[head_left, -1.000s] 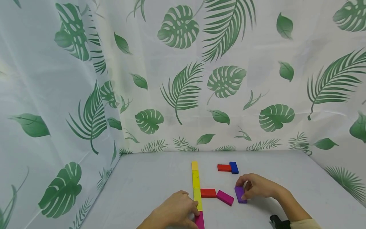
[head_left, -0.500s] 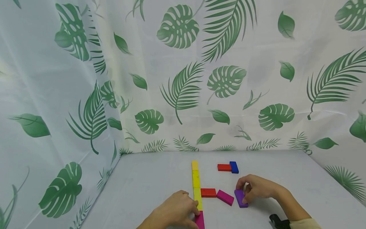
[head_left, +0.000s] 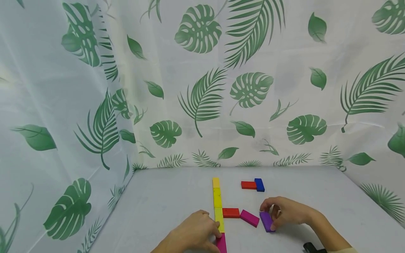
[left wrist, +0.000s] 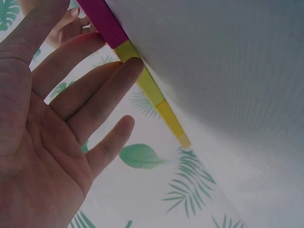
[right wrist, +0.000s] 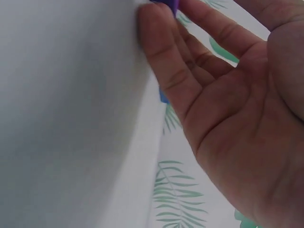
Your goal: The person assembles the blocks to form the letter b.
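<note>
My right hand (head_left: 289, 211) pinches a purple block (head_left: 265, 220) at its two ends, with the thumb at the near end. That block lies slanted on the table, slightly right of a tilted magenta block (head_left: 249, 218). A red block (head_left: 231, 213) lies between the magenta one and a straight row of yellow blocks (head_left: 217, 198). At the row's near end sits another magenta block (head_left: 221, 242). My left hand (head_left: 193, 232) touches the row's left side where yellow meets magenta; its fingers look nearly straight in the left wrist view. The purple block (right wrist: 172, 5) is mostly hidden in the right wrist view.
Farther back, a red block (head_left: 248, 185) touches a blue block (head_left: 259, 185). A white leaf-print curtain (head_left: 202, 105) encloses the white table (head_left: 171, 196). A black object (head_left: 311, 247), partly cut off, is by the right wrist.
The purple block has moved toward me and turned a little, with my right hand moving along with it. My left hand and the other blocks have stayed in place.
</note>
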Action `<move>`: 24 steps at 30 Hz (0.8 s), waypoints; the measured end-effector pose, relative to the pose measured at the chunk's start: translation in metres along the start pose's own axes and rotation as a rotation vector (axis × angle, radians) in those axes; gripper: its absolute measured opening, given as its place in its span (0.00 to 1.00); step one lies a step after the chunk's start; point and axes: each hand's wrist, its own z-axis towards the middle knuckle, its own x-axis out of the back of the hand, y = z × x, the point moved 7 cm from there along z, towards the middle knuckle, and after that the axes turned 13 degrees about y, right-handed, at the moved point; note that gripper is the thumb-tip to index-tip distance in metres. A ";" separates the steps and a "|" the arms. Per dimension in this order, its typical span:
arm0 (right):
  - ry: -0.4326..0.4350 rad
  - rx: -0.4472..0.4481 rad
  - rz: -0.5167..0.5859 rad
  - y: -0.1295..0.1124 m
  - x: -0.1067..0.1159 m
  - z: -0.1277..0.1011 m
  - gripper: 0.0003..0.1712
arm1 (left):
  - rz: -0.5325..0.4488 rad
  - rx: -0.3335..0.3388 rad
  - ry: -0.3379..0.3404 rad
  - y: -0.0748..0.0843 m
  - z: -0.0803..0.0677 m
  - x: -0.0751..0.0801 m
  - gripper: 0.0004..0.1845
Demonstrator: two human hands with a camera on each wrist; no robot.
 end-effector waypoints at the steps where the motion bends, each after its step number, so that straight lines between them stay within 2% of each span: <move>1: 0.006 -0.001 0.008 0.001 0.000 -0.001 0.28 | -0.001 0.002 0.000 0.000 0.000 0.000 0.21; 7: 0.046 -0.023 0.036 0.007 -0.004 -0.009 0.32 | -0.008 0.011 0.002 -0.001 0.000 0.000 0.21; 18: 0.079 0.027 0.022 0.000 -0.008 -0.016 0.30 | 0.002 0.009 -0.005 0.001 -0.001 0.000 0.20; 24: 0.081 0.036 0.010 0.006 -0.010 -0.016 0.31 | -0.006 0.021 -0.013 0.000 0.000 -0.001 0.20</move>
